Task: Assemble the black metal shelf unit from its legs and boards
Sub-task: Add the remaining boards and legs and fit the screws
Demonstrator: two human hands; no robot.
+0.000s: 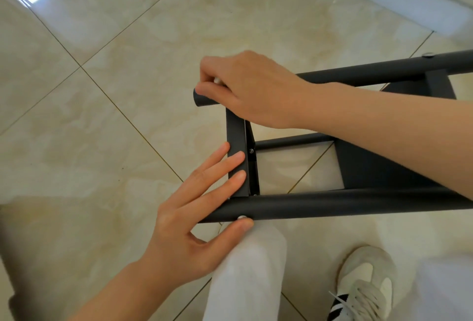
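Head: hands flat, perhaps pinching bolt

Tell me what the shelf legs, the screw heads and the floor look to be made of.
Legs: round tubes, likely steel, matte black coat with a soft sheen. Screw head: bright bare metal. Floor: glazed cream tiles, probably ceramic; they mirror bright light. The pale part the right hand pinches is too hidden to judge.
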